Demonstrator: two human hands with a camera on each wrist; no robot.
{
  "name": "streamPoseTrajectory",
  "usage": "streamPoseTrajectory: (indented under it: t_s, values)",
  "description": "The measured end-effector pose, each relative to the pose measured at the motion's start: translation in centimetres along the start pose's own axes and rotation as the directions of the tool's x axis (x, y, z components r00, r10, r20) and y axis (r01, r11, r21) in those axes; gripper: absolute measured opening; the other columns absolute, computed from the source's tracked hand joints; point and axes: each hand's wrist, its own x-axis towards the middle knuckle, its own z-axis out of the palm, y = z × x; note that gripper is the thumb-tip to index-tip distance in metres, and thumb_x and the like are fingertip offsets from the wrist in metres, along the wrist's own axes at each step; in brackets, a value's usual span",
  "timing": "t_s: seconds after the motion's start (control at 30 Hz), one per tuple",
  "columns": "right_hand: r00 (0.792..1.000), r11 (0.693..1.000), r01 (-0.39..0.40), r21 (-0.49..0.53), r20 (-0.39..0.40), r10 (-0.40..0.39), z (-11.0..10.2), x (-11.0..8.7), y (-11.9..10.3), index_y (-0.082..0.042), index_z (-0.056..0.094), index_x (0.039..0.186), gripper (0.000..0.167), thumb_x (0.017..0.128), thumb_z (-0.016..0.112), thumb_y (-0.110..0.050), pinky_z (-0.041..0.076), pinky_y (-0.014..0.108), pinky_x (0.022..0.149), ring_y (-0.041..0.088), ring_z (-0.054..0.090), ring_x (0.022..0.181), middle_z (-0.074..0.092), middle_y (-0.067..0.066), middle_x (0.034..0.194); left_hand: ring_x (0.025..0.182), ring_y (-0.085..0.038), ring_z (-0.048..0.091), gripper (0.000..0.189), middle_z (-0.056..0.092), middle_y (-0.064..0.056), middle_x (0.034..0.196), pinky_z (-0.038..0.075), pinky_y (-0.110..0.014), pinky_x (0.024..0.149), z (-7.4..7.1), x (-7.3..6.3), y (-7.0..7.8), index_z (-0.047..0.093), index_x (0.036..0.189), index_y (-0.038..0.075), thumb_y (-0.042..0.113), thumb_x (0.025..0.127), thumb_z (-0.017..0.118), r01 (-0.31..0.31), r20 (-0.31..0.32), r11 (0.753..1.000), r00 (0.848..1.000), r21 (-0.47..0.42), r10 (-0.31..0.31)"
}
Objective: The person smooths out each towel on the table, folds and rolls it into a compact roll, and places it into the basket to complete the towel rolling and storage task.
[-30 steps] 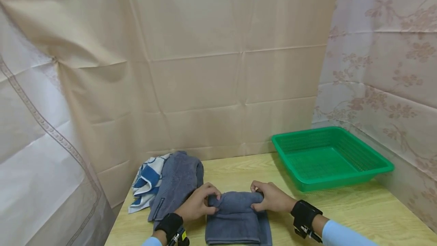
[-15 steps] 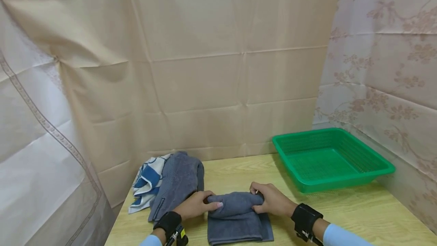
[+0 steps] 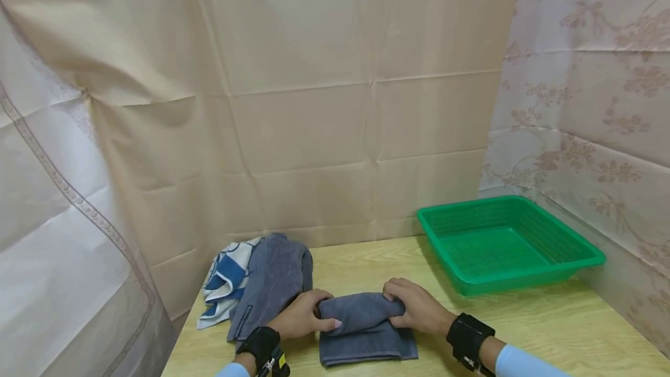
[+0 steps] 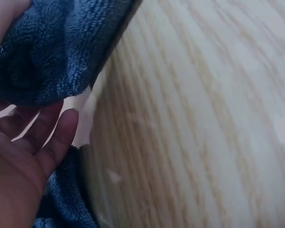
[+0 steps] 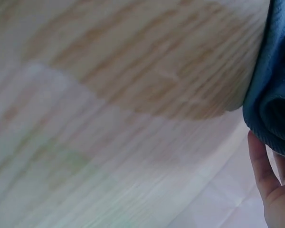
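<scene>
A grey-blue towel (image 3: 361, 312) lies on the table in front of the person, its far part rolled up and its near part flat and folded. At the left end of the roll, the left hand (image 3: 302, 316) grips with thumb in front and fingers behind. The right hand (image 3: 417, 307) holds the other end the same way. In the left wrist view the terry towel (image 4: 52, 52) sits between the thumb and the curled fingers. Only part of the right hand (image 5: 278, 199) shows in the right wrist view, its fingers under the towel's rolled end (image 5: 270, 114).
Left of the hands lie another grey towel (image 3: 274, 278) and a blue-and-white patterned cloth (image 3: 227, 278), bunched together. A green plastic basket (image 3: 508, 249) stands at the right on the wooden table (image 3: 361, 249). A beige curtain (image 3: 314, 103) hangs behind.
The roll has come slightly nearer the person, and less of the flat part shows. The left thumb has shifted onto the front of the roll. The right hand keeps its hold.
</scene>
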Motion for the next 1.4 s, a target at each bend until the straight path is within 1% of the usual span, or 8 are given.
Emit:
streamPoseTrajectory:
  t_s: [0.37,0.53,0.6,0.7,0.9,1.0,1.17,1.4]
  values:
    - [0.992,0.995,0.103,0.002,0.066,-0.103,-0.4,-0.7,0.2,-0.024,0.042,0.090,0.052,0.075,0.089,-0.008,0.042,0.026,0.073,0.012,0.045,0.098,0.043,-0.008,0.113,0.079,-0.006,0.061,0.058,0.062,0.003,0.126,0.052,-0.026,0.070,0.2,0.1,-0.6,0.058,0.141,0.019,0.048,0.094,0.074,-0.138,-0.020,0.987,0.990,0.084,0.140]
    - [0.989,0.978,0.028,0.205,0.133,-0.056,-0.9,-0.6,0.4,-0.024,0.047,0.095,0.031,0.093,0.079,-0.023,0.041,0.028,0.076,0.012,0.047,0.096,0.048,-0.008,0.108,0.072,-0.007,0.061,0.052,0.065,0.007,0.112,0.051,-0.026,0.066,0.1,0.0,-0.6,0.059,0.136,0.024,0.047,0.093,0.075,-0.134,-0.006,0.989,0.991,0.057,0.134]
    - [0.985,0.933,-0.056,0.355,0.173,-0.007,-1.0,-0.5,0.5,-0.023,0.053,0.097,0.019,0.101,0.069,-0.032,0.041,0.028,0.075,0.011,0.048,0.091,0.050,-0.007,0.101,0.073,-0.008,0.061,0.047,0.065,0.008,0.106,0.050,-0.026,0.065,0.2,0.0,-0.6,0.059,0.132,0.026,0.046,0.093,0.075,-0.135,0.000,0.990,0.991,0.050,0.135]
    - [0.967,0.814,-0.203,0.545,0.244,0.077,-1.2,-0.3,0.4,-0.013,0.056,0.102,0.020,0.106,0.060,-0.033,0.041,0.029,0.074,0.014,0.050,0.087,0.052,-0.001,0.096,0.074,-0.007,0.061,0.040,0.065,0.008,0.100,0.050,-0.025,0.064,0.5,-0.2,-0.6,0.059,0.125,0.029,0.046,0.093,0.076,-0.143,0.002,0.989,0.990,0.046,0.143]
    - [0.893,0.660,-0.434,0.613,0.388,0.227,-2.0,-0.1,0.2,-0.008,0.050,0.120,0.032,0.102,0.067,-0.029,0.044,0.040,0.082,0.026,0.056,0.102,0.054,0.010,0.120,0.074,-0.008,0.061,0.038,0.065,0.008,0.099,0.050,-0.025,0.065,0.7,-0.2,-0.3,0.057,0.123,0.028,0.045,0.094,0.075,-0.153,0.014,0.987,0.988,0.043,0.153]
    - [0.884,0.656,-0.450,0.605,0.405,0.233,-2.1,0.1,0.5,-0.009,0.053,0.123,0.034,0.100,0.071,-0.026,0.045,0.041,0.081,0.027,0.056,0.101,0.055,0.012,0.123,0.080,-0.008,0.062,0.042,0.063,0.006,0.102,0.050,-0.027,0.069,0.5,-0.2,0.1,0.051,0.127,0.026,0.044,0.096,0.073,-0.126,0.058,0.992,0.991,0.031,0.124]
    - [0.916,0.718,-0.381,0.582,0.343,0.209,-1.7,0.1,0.5,-0.008,0.054,0.114,0.037,0.092,0.080,-0.022,0.042,0.039,0.080,0.026,0.054,0.094,0.057,0.011,0.109,0.087,-0.011,0.060,0.049,0.060,-0.001,0.104,0.049,-0.032,0.074,-0.3,0.0,1.1,0.042,0.137,0.021,0.048,0.102,0.062,-0.034,0.159,0.999,0.987,0.013,0.032]
    - [0.931,0.770,-0.328,0.547,0.326,0.165,-1.4,0.1,0.4,-0.010,0.051,0.111,0.041,0.088,0.084,-0.023,0.043,0.036,0.082,0.024,0.057,0.093,0.061,0.007,0.103,0.104,-0.013,0.063,0.055,0.064,0.002,0.118,0.051,-0.037,0.084,-0.7,-0.1,1.4,0.057,0.138,0.013,0.057,0.106,0.046,0.062,0.157,0.997,0.985,0.046,-0.069]
